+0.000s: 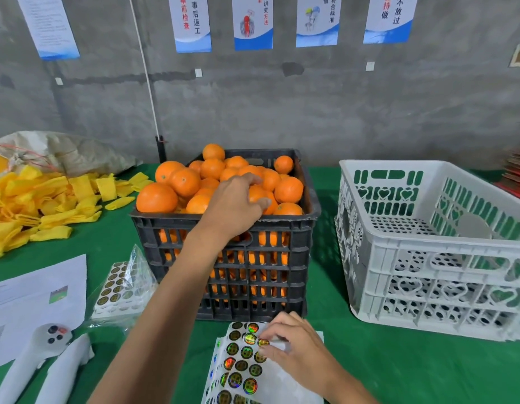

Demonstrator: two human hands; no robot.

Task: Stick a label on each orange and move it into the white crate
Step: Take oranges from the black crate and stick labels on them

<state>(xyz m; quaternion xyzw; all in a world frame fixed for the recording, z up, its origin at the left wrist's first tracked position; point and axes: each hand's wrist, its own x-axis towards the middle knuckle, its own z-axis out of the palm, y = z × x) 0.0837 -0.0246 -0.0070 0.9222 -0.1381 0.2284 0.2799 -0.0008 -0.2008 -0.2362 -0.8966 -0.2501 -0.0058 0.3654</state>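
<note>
A black crate point(285, 228) heaped with oranges point(184, 180) stands in the middle of the green table. My left hand point(235, 204) reaches into the heap, its fingers curled over an orange point(256, 193) near the front right. Close to me lies a white sheet of round shiny labels point(241, 365). My right hand point(293, 344) rests on that sheet and pinches a label point(263, 342) at its upper edge. To the right stands the white crate point(427, 246), with no oranges in it.
A pile of yellow foam sleeves point(37, 205) and a sack point(63, 150) lie at the far left. A printed paper point(34, 298), two white handles point(40, 363) and a bagged label sheet point(121, 287) sit at near left. Red cardboard point(515, 173) is stacked at the right edge.
</note>
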